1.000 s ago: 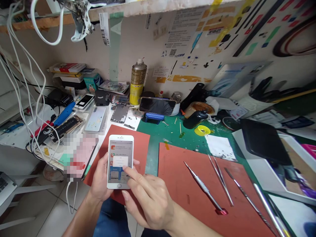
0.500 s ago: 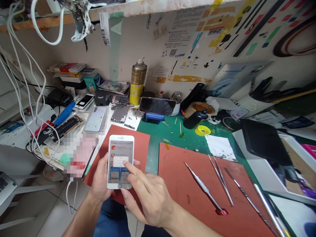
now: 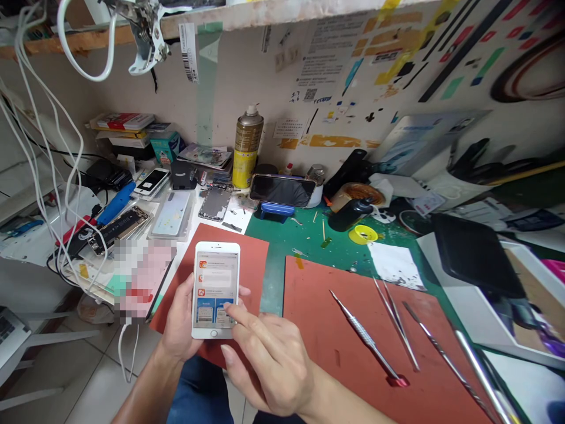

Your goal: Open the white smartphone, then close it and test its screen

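Note:
A white smartphone (image 3: 215,282) with a lit screen rests upright in my left hand (image 3: 179,327), whose fingers wrap round it from behind and below. Its screen shows rows of orange icons and blue panels. My right hand (image 3: 273,353) reaches over from the right, index fingertip at the lower right of the screen; whether it touches the glass I cannot tell. The thumb stands apart from the fingers, and nothing is in this hand. Under the phone lies a red-brown mat (image 3: 251,259).
A second red-brown mat (image 3: 326,330) bears a metal pick (image 3: 364,333) and tweezers (image 3: 397,324). Behind stand a phone on a blue holder (image 3: 282,191) and a yellow spray can (image 3: 247,147). Phone parts and hanging white cables (image 3: 57,118) crowd the left; a white box (image 3: 468,288) stands right.
My right index finger has moved down and right from the middle of the screen. The bright pop-up with its dimmed background has faded, and the page looks brighter. My left hand stays put.

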Demonstrator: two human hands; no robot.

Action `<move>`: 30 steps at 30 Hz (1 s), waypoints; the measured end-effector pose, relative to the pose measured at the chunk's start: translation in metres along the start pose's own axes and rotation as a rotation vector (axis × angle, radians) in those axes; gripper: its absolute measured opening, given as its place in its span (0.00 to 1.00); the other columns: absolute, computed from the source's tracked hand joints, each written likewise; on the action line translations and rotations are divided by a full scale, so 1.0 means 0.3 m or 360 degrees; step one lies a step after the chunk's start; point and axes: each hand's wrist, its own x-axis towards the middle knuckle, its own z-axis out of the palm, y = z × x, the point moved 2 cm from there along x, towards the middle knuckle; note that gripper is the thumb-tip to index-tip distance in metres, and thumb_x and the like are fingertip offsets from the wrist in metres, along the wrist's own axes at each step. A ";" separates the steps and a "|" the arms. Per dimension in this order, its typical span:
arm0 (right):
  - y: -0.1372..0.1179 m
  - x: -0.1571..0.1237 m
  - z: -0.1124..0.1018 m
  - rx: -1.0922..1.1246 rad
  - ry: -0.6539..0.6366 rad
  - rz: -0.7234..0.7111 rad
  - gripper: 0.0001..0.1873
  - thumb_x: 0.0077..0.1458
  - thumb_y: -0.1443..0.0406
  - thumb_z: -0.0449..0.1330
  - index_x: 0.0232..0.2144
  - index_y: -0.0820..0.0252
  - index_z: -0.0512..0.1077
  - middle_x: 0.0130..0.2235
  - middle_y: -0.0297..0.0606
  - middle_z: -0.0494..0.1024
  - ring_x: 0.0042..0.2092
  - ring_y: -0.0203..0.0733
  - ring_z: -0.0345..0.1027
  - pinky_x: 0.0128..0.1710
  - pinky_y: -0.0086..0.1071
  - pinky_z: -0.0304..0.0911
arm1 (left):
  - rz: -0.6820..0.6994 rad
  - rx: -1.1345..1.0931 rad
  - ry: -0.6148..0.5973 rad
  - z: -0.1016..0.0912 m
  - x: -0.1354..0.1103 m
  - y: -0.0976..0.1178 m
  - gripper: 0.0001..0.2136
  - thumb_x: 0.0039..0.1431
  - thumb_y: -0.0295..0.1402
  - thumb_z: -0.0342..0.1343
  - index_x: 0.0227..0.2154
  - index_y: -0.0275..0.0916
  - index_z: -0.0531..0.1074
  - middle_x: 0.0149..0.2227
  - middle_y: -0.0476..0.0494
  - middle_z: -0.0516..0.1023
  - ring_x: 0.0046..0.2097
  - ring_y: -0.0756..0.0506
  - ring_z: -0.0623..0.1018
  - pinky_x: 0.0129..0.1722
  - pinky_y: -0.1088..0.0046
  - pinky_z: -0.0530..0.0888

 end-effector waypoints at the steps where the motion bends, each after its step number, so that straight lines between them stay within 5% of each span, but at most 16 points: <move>1: 0.000 0.001 -0.001 0.0004 0.0005 0.0001 0.08 0.58 0.70 0.56 0.39 0.68 0.73 0.41 0.53 0.83 0.33 0.43 0.77 0.23 0.33 0.65 | -0.0002 -0.0001 0.0007 0.001 0.000 0.001 0.27 0.71 0.44 0.41 0.54 0.27 0.76 0.47 0.29 0.83 0.47 0.34 0.82 0.52 0.57 0.73; 7: 0.002 0.006 -0.003 0.0028 0.0009 -0.0007 0.08 0.59 0.70 0.56 0.39 0.70 0.73 0.41 0.56 0.83 0.33 0.46 0.78 0.22 0.34 0.65 | -0.0028 -0.0057 0.0011 -0.002 -0.004 -0.005 0.27 0.71 0.45 0.41 0.54 0.28 0.76 0.46 0.30 0.83 0.48 0.34 0.82 0.53 0.57 0.73; 15: 0.013 0.010 0.014 0.0047 -0.0108 0.0149 0.12 0.62 0.66 0.56 0.44 0.71 0.70 0.55 0.69 0.75 0.37 0.47 0.79 0.27 0.34 0.71 | 0.0012 -0.0010 0.0127 -0.025 -0.005 -0.016 0.24 0.69 0.44 0.48 0.55 0.30 0.76 0.46 0.34 0.84 0.50 0.35 0.81 0.55 0.59 0.73; 25: 0.009 0.001 -0.008 0.0008 0.0002 -0.0014 0.05 0.59 0.70 0.57 0.38 0.66 0.72 0.39 0.52 0.83 0.34 0.43 0.77 0.26 0.34 0.66 | 0.0025 -0.0034 0.0017 0.002 0.009 -0.004 0.27 0.70 0.47 0.44 0.53 0.28 0.76 0.46 0.29 0.83 0.46 0.35 0.82 0.49 0.60 0.75; 30: -0.047 0.014 -0.025 0.0005 -0.0145 0.0035 0.05 0.57 0.72 0.59 0.38 0.65 0.73 0.37 0.48 0.82 0.33 0.43 0.74 0.29 0.35 0.67 | 0.0051 -0.0044 -0.0031 -0.001 0.009 0.003 0.29 0.70 0.48 0.41 0.52 0.27 0.76 0.49 0.26 0.81 0.41 0.36 0.82 0.42 0.60 0.78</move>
